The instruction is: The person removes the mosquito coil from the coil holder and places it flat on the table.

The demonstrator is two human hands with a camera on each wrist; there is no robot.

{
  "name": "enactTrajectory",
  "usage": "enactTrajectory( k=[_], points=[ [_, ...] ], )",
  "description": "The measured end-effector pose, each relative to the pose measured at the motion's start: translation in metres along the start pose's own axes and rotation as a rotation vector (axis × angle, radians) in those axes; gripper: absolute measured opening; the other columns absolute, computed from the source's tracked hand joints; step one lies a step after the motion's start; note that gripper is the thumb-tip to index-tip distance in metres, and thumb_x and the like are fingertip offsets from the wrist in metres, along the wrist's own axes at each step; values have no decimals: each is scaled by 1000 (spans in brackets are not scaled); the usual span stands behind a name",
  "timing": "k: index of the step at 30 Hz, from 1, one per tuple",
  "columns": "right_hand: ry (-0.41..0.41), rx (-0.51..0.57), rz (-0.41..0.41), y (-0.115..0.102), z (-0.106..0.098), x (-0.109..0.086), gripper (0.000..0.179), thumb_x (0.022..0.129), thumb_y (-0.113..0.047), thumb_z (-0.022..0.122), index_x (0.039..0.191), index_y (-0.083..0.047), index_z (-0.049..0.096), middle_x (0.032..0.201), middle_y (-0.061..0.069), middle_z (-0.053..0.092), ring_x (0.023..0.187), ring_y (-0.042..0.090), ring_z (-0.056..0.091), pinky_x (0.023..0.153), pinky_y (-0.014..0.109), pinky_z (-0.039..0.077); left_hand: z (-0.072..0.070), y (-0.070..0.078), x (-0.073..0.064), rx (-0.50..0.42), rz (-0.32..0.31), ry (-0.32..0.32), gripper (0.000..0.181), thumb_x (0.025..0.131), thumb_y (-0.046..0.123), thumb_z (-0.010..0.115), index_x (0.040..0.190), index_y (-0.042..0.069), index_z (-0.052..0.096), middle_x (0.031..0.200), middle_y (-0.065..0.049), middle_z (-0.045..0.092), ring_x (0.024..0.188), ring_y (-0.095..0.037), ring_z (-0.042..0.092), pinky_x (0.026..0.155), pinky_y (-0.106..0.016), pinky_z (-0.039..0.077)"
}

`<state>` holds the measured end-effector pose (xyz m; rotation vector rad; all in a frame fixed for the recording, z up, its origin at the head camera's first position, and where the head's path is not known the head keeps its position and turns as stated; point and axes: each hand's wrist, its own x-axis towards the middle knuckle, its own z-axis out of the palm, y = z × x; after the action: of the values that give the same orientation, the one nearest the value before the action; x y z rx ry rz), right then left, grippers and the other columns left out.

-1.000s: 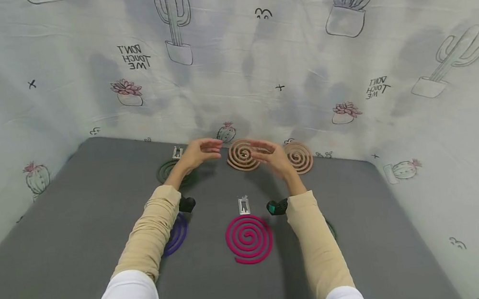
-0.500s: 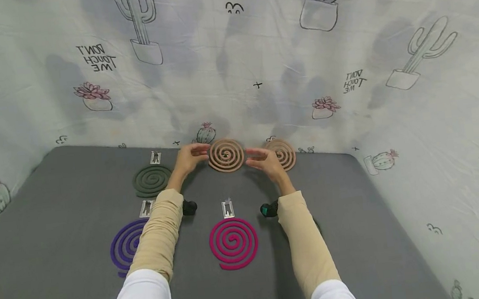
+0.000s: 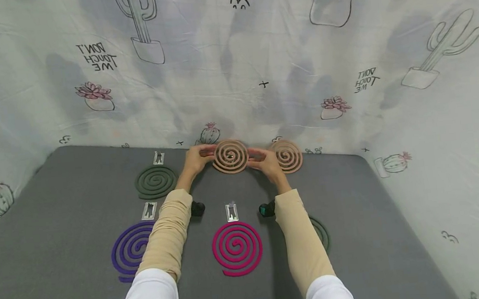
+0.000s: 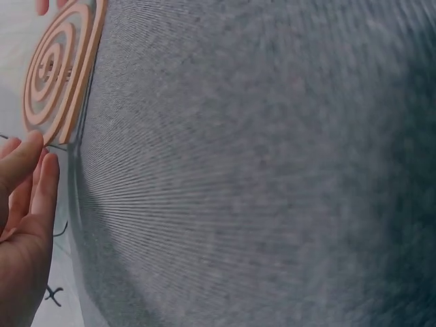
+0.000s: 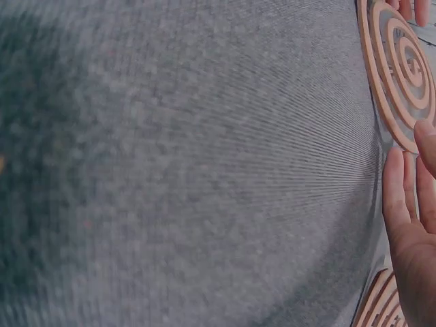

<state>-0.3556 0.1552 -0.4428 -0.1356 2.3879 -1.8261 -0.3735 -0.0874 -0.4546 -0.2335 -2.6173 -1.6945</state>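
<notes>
Both hands hold a tan mosquito coil point(image 3: 231, 156) near the far edge of the grey surface, one at each side, its spiral face toward the head camera. My left hand point(image 3: 197, 159) pinches its left rim; in the left wrist view the thumb point(image 4: 26, 158) lies on the coil's front, with fingers behind. The right hand point(image 3: 269, 164) grips the opposite rim, and in the right wrist view its thumb point(image 5: 426, 139) overlaps the coil's edge. A second tan coil point(image 3: 288, 156) lies just right of the right hand.
On the grey surface point(image 3: 69, 223) lie a dark green coil point(image 3: 156, 181), a purple coil point(image 3: 132, 250), a pink coil point(image 3: 237, 249) and another green coil point(image 3: 322, 234) partly under the right forearm. Metal coil stands point(image 3: 231, 212) lie near them. Patterned cloth point(image 3: 222, 64) rises behind.
Both hands have come inward from beside the tan coil and now hold its two sides. The head view has shifted, uncovering the purple and dark green coils.
</notes>
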Motion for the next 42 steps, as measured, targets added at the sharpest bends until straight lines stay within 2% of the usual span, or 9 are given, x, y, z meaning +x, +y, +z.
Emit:
enactTrajectory(
  k=[7, 11, 18, 23, 26, 32, 42],
  points=[
    [31, 10, -5, 4, 4, 5, 56, 98, 18, 68, 153, 11, 56, 154, 34, 58, 136, 47, 65, 99, 28, 64, 2, -1, 0, 30, -5, 9, 42, 105, -5, 69, 146, -10, 64, 146, -32, 65, 132, -46, 68, 111, -50, 60],
    [49, 18, -10, 7, 7, 6, 58, 97, 20, 70, 152, 12, 56, 153, 35, 57, 134, 48, 65, 95, 24, 65, 3, -4, 1, 31, -10, 13, 42, 104, -5, 70, 145, -10, 65, 145, -31, 66, 131, -45, 70, 110, -50, 60],
    [82, -34, -3, 8, 10, 7, 56, 98, 16, 72, 151, 11, 58, 152, 34, 59, 138, 49, 62, 105, 35, 64, 3, -4, 2, 37, 1, 35, 38, 103, -5, 72, 140, -11, 68, 140, -31, 69, 126, -44, 72, 107, -50, 62],
    [87, -51, -3, 7, 11, 9, 55, 97, 15, 73, 150, 11, 59, 151, 33, 61, 140, 47, 62, 111, 40, 61, 0, -5, 2, 37, -16, 49, 37, 102, -3, 74, 138, -12, 69, 137, -30, 70, 125, -43, 73, 105, -48, 63],
    [81, -39, -6, 6, 11, 9, 56, 96, 15, 74, 150, 11, 59, 152, 33, 61, 141, 47, 62, 108, 35, 62, -1, -4, 2, 32, -28, 45, 38, 102, -2, 75, 138, -11, 70, 135, -29, 71, 125, -43, 73, 105, -48, 63],
    [81, -1, -25, 3, 9, 7, 57, 95, 16, 76, 149, 11, 60, 148, 34, 63, 136, 44, 65, 93, 13, 61, -4, 2, -1, 2, -43, 32, 37, 102, -1, 75, 137, -11, 70, 134, -29, 72, 126, -43, 73, 105, -47, 63],
    [83, -21, -54, 4, 2, 3, 52, 95, 13, 78, 145, 10, 64, 146, 33, 65, 133, 40, 69, 97, 15, 61, -7, 8, -7, -39, -28, 11, 36, 102, -2, 74, 136, -14, 69, 134, -32, 71, 126, -45, 72, 106, -44, 63]
  ],
)
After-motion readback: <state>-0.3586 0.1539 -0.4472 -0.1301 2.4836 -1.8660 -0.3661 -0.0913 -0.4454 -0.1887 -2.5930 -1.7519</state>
